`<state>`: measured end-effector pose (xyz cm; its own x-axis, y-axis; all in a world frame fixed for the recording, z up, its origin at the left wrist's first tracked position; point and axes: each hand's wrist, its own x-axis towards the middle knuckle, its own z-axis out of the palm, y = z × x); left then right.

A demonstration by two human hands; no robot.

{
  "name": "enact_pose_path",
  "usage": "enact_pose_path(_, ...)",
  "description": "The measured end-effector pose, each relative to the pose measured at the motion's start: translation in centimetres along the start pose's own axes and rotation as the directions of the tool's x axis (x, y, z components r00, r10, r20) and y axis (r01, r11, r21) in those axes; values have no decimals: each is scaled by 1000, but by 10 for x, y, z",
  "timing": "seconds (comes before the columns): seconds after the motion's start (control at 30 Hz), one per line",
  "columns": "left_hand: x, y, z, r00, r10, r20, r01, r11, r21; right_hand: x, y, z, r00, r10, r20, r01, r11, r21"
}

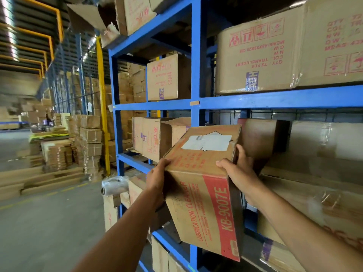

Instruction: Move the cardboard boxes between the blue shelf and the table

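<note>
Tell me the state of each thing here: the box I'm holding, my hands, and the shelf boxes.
KB-9007E box: tilted, held in both hands.
Left hand: grips the box's left edge.
Right hand: grips the box's right edge.
Open box: on the blue shelf, flaps up.
Large box: on the level above, closed, print upside down.

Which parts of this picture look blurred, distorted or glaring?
Head view: the stacks on the floor at left are motion-blurred; the shelf posts lean and bow from the wide-angle lens; glare streaks the roof top left; the box, left hand and right hand are fairly sharp.
</note>
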<state>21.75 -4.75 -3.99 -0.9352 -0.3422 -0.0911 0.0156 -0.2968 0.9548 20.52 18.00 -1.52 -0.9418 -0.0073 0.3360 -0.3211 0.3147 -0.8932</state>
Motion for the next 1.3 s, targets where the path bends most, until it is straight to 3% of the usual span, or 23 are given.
enact_pose_path(0.2, -64, -9, -26, 984, 73, -164, -83, 995, -54, -27, -7, 2, 985, -59, 161, 59, 998, 10)
enact_pose_path(0.4, -153, 1, -109, 851, 169, -498, -150, 986, 78, -76, -17, 84, 903, -61, 425, -40, 973, 226)
enact_pose_path(0.57, -247, -13, -208, 639, 215, -739, -122, 976, 178, -149, -10, 214, 742, -105, 662, -116, 952, 282)
enact_pose_path(0.8, -398, -66, -348, 245, 159, -956, -18, 987, 160, -328, -38, 340, 356, -152, 922, -220, 945, 241)
enact_pose_path(0.93, -460, -93, -410, 98, 131, -987, -22, 991, 129, -410, -47, 402, 151, -211, 966, -188, 953, 238)
enact_pose_path(1.0, -475, -103, -432, 48, 105, -993, -25, 994, 104, -436, -44, 424, 92, -215, 972, -170, 959, 228)
enact_pose_path(1.1, -493, -124, -464, -82, 56, -995, 7, 998, 56, -472, -46, 446, 9, -244, 970, -91, 966, 244)
enact_pose_path(1.2, -501, -147, -480, -133, -9, -991, -4, 1000, -8, -489, -43, 467, -58, -230, 971, -7, 973, 230)
enact_pose_path(1.3, -500, -157, -494, -246, -84, -966, 31, 995, -94, -496, -46, 478, -42, -235, 971, 53, 970, 237)
